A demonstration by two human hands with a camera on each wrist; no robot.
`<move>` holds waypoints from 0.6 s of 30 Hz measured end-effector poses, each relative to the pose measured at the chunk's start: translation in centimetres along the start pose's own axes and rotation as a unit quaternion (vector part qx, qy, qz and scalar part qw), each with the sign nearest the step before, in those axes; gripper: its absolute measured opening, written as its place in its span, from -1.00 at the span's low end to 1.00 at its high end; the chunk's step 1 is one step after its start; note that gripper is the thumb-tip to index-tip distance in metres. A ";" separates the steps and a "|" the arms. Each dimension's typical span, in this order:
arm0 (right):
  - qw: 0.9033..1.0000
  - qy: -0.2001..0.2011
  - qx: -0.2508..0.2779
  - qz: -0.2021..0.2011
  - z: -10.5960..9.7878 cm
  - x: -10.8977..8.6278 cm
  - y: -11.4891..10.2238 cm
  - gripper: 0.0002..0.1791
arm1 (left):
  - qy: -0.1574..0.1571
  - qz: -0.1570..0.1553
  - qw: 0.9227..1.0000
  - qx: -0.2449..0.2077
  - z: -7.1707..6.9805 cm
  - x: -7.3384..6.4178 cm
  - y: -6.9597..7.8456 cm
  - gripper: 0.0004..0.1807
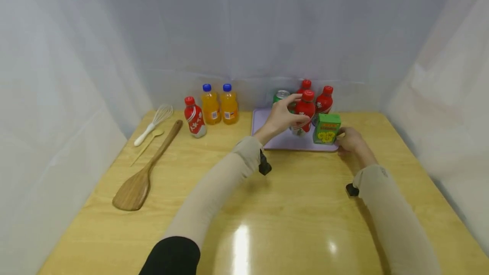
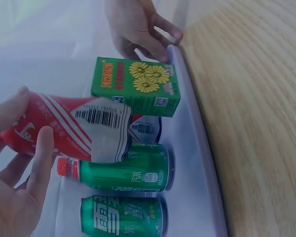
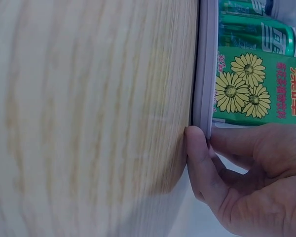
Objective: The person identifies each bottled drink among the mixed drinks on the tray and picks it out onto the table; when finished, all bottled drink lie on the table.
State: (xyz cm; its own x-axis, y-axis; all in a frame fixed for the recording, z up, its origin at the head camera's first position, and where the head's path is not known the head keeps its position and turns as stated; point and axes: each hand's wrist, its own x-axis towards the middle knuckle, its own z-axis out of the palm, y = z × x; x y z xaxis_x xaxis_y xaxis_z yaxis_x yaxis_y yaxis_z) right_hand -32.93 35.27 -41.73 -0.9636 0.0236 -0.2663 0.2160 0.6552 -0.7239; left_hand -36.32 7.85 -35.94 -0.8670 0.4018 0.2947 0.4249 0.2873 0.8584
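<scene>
My left hand holds a red-and-white plastic bottle between thumb and fingers, over the right-hand part of the lilac tray. In the left wrist view its base appears raised off the tray. The tray's near right corner is pinched by my right hand, thumb on top and a finger below. Just beside that hand, a green drink carton with yellow flowers stands on the tray. Behind are two more red bottles, partly hidden, and green cans.
Left of the tray stand two orange-drink bottles with blue caps and another red-and-white bottle. A whisk, a thin yellow spoon and a wooden spatula lie at the table's left. White curtains surround the table.
</scene>
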 end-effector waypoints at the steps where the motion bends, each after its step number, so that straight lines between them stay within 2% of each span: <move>1: 1.000 -0.002 0.001 0.001 0.1 0.0 0.1 -0.51 | 0.000 -0.004 1.000 -0.009 -0.1 -0.1 -0.1 -0.21; 4: 1.000 0.003 0.011 0.003 0.5 -0.1 0.2 -0.53 | -0.002 -0.007 0.999 -0.032 -0.5 -0.2 -0.1 -0.25; 8: 1.000 0.005 0.017 0.006 0.9 0.0 0.4 -0.52 | -0.033 -0.011 0.995 -0.089 -1.3 -0.3 0.0 -0.27; 12: 1.000 -0.001 0.008 0.011 0.7 0.2 0.6 -0.47 | -0.076 -0.022 0.985 -0.150 -2.1 -0.3 -0.1 -0.23; 18: 1.000 -0.003 -0.007 0.004 0.3 0.5 0.6 -0.45 | -0.122 -0.030 0.972 -0.199 -3.7 -0.4 0.1 -0.23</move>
State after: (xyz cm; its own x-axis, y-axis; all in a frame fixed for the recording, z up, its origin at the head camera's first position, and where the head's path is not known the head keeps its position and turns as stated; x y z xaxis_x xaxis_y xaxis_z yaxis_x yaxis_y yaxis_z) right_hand -33.20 35.45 -42.47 -0.9610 0.0240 -0.2754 0.2210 0.6652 -0.7132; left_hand -36.92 4.47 -34.46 -0.7785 0.6036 0.1722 0.1990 -0.0228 0.9797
